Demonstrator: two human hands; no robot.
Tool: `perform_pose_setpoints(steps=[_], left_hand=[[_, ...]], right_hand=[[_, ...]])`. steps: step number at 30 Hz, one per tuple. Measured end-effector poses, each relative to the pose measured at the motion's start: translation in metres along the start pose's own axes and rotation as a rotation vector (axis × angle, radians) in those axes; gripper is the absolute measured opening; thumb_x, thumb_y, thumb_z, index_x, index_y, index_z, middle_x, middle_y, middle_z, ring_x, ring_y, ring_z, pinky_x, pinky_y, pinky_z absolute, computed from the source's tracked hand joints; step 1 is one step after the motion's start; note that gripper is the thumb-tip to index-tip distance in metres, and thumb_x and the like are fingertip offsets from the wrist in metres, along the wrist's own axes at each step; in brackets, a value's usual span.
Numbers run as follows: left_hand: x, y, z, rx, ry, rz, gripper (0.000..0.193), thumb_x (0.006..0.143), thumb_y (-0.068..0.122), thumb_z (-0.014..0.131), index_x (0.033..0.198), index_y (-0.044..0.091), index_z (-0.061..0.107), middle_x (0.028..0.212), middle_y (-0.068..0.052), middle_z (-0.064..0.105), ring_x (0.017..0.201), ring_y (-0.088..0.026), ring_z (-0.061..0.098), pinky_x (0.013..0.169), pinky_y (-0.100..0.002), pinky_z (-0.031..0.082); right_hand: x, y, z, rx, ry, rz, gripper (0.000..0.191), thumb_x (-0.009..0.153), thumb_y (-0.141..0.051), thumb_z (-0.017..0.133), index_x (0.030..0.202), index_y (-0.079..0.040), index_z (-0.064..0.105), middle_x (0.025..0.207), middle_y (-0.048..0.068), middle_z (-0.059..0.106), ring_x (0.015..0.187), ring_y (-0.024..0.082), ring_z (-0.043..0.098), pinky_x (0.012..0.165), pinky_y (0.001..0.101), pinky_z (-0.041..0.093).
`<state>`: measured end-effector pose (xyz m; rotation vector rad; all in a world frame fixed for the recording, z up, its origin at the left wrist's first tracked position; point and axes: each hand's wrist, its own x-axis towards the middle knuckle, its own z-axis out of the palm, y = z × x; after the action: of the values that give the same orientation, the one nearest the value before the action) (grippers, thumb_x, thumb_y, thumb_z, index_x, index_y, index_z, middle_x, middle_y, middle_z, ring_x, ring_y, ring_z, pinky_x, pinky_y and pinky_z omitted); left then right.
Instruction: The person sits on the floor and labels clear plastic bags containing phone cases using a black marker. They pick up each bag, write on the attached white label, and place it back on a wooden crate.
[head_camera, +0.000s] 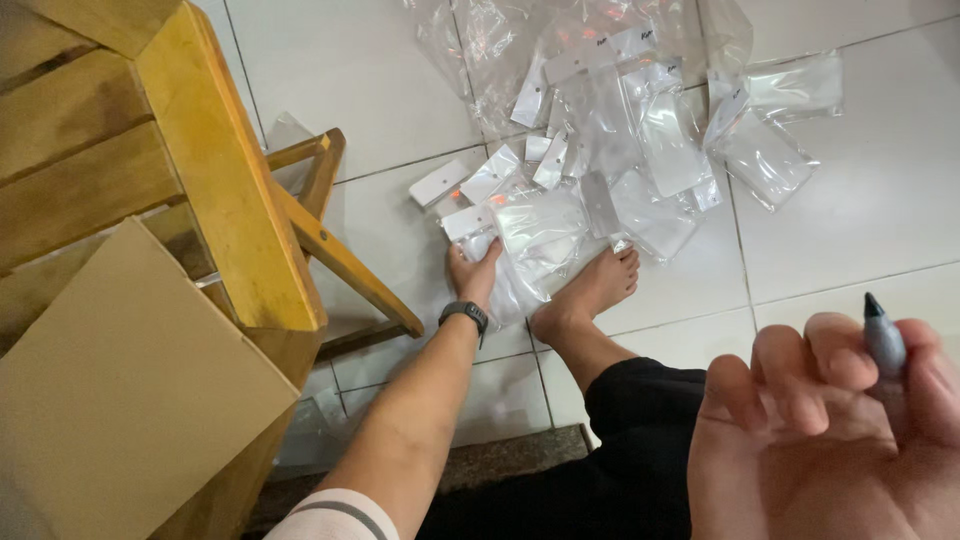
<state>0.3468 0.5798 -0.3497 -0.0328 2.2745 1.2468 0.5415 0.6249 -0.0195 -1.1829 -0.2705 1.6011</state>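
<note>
We see a grey, black-tipped pen (884, 345), clear and white plastic bags (600, 150) on white floor tiles (860, 230), a yellow-brown wooden chair (220, 180), a black wristwatch (464, 313) and tan cardboard (120, 400).

glossy white floor tiles (850, 230) with thin dark grout lines fill the centre and right of the frame, catching soft, even light. a yellow wooden stool (235, 190) with slanted legs occupies the upper left. a flat brown cardboard sheet (120, 400) rests at lower left. a dark stone step edge (500, 458) runs along bottom centre.
</note>
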Motion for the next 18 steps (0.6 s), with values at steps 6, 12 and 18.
perform_pose_setpoints(steps=[6, 12, 18], left_hand=[[-0.016, 0.039, 0.042, 0.218, 0.077, 0.646, 0.065, 0.088, 0.017, 0.075, 0.146, 0.004, 0.049, 0.144, -0.022, 0.054, 0.138, -0.042, 0.048, 0.113, -0.047, 0.042], [-0.036, 0.064, 0.04, 0.245, -0.506, 0.677, 0.073, 0.085, 0.021, 0.072, 0.147, 0.001, 0.039, 0.157, -0.027, 0.028, 0.14, -0.045, 0.033, 0.11, -0.045, 0.036], [-0.06, -0.016, -0.089, 0.355, -0.656, 0.606, 0.04, 0.095, 0.016, 0.06, 0.133, 0.006, 0.062, 0.135, -0.015, 0.065, 0.124, -0.035, 0.063, 0.105, -0.041, 0.051]], right_hand=[[0.0, -0.002, -0.013, 0.06, -0.103, -0.061, 0.023, 0.114, -0.03, 0.054, 0.095, -0.018, 0.057, 0.087, -0.006, 0.063, 0.071, 0.005, 0.054, 0.066, 0.0243, 0.039], [-0.003, -0.009, -0.022, 0.194, -0.245, -0.134, 0.024, 0.12, -0.026, 0.051, 0.101, -0.013, 0.058, 0.091, -0.002, 0.06, 0.071, 0.007, 0.052, 0.062, 0.0218, 0.037], [-0.021, 0.006, -0.028, 0.0, -0.459, -0.32, 0.028, 0.12, -0.027, 0.05, 0.098, -0.012, 0.059, 0.089, 0.0, 0.06, 0.07, 0.009, 0.053, 0.062, 0.0231, 0.038]])
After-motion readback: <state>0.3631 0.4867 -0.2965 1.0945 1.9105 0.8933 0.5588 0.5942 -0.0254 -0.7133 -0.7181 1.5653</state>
